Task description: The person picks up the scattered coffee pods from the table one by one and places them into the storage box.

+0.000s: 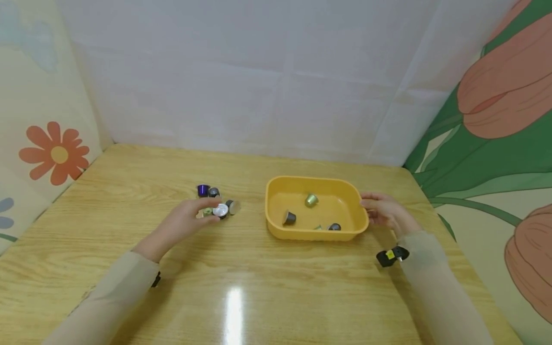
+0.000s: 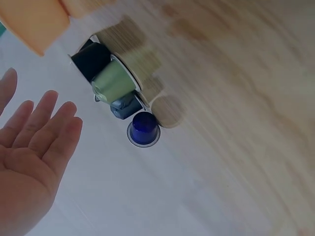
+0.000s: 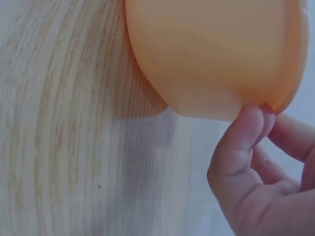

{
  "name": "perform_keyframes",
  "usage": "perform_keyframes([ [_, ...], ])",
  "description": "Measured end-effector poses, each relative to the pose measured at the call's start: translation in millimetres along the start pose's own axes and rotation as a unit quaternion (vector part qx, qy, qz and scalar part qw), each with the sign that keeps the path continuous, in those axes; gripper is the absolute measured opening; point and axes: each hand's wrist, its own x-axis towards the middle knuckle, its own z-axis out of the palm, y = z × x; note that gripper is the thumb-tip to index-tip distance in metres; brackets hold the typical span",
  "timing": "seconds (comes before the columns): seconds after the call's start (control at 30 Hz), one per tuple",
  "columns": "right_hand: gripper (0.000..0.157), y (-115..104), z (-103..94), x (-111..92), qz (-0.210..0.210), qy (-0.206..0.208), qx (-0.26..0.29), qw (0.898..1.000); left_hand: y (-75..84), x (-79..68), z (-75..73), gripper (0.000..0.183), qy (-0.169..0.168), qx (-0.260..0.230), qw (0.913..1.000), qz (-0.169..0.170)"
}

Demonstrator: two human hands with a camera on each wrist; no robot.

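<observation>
**Left hand (image 1: 185,221) beside coffee capsules (image 1: 203,190); right hand (image 1: 388,214) on yellow plastic bin (image 1: 278,233)**

Capsule cluster sits left of centre in the head frame, on the wood-grain table (image 1: 181,306); it includes a blue capsule (image 2: 144,129), a green capsule (image 2: 114,81) and a black capsule (image 2: 91,60); a silver-lidded capsule (image 1: 220,210) shows by the left fingertips. Left hand: fingers extended, thumb apart from them, nothing held; in the left wrist frame a gap separates it from the cluster.

Bin lies right of centre in the head frame; right hand pinches its right-hand rim between thumb and fingers. Inside: a gold-green capsule (image 1: 311,200) towards the middle; a dark capsule (image 1: 290,218) on its side, lower left; two more near the front wall, partly hidden.
</observation>
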Motion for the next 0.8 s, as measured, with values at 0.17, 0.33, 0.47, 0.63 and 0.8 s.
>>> perform_keyframes([
  [0.17, 0.046, -1, 0.9, -1, 0.003, -0.001, 0.009, 1.0, -3.6, -1.5, -1.4, 0.046, 0.005, 0.016, 0.9998, -0.013],
  [0.33, 0.044, -1, 0.3, -2, 0.002, -0.002, 0.004, 1.0, -5.6, -2.0, -2.9, 0.049, -0.001, 0.034, 0.9988, -0.037],
  [0.47, 0.043, 0, -0.6, -1, 0.004, -0.003, -0.002, 1.0, -6.2, -1.8, -4.3, 0.051, -0.008, 0.035, 0.9982, -0.047],
  [0.63, 0.043, 1, -1.1, 0, 0.002, -0.005, -0.005, 1.0, -8.3, -1.0, -5.9, 0.05, -0.014, 0.046, 0.997, -0.061],
  [0.8, 0.045, 1, -0.1, 0, 0.003, -0.001, 0.007, 1.0, -13.9, 1.0, -6.4, 0.048, -0.014, 0.071, 0.9955, -0.062],
])
